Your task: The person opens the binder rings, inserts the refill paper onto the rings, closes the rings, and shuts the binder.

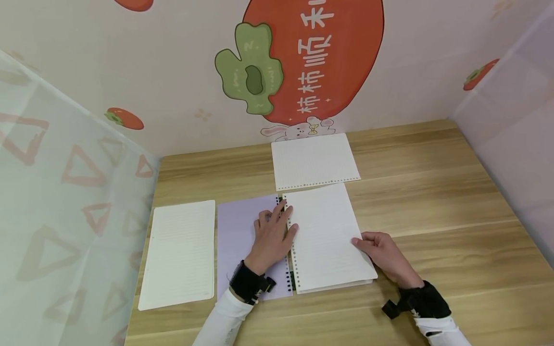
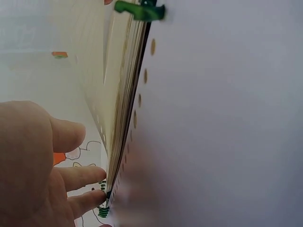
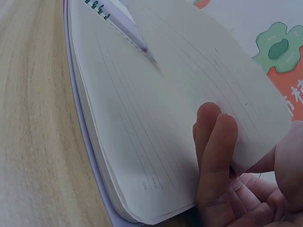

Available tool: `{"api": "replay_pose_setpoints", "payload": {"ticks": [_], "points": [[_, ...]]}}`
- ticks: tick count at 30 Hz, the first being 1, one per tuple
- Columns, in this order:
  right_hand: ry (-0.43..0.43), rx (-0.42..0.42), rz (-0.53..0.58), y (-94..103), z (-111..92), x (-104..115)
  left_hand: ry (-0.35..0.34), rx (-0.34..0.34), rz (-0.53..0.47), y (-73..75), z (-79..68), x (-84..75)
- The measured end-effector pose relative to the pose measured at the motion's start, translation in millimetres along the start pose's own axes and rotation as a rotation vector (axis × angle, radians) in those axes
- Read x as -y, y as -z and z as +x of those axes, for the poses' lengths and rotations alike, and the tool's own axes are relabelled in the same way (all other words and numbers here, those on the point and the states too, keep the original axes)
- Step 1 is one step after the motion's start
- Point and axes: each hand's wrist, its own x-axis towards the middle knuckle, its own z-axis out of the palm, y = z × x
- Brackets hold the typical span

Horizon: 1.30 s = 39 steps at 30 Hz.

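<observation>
A loose-leaf notebook lies spread on the table, its purple cover folded out to the left and a stack of white, hole-punched lined paper on the right. Green binder rings show along the spine in the left wrist view. Across the cover's inner edge, my left hand touches the spine and the punched edge with extended fingers. My right hand pinches a sheet by its right edge, thumb on top. In the right wrist view that sheet is lifted and bent above the pages beneath.
One loose punched sheet lies behind the notebook, against the back wall. Another stack of lined paper lies left of the cover. Printed panels enclose the wooden table at the back and sides.
</observation>
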Motion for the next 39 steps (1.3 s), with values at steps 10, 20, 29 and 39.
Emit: {"api": "replay_pose_setpoints", "payload": {"ticks": [10,20,29,39], "points": [[-0.004,0.023,0.037,-3.3,-1,-2,0.018,-0.005,-0.018,5.7,-7.2,-3.6],[0.059,-0.067,-0.139,-1.9,0,-3,-0.108,0.07,-0.028,17.7,-42.3,-19.3],[0.076,-0.134,-0.256,-1.4,-3,0,-0.28,0.207,0.025,9.6,-65.6,-26.5],[0.095,-0.148,-0.298,6.5,-4,-2,-0.315,0.195,0.044,5.0,-78.6,-27.1]]}}
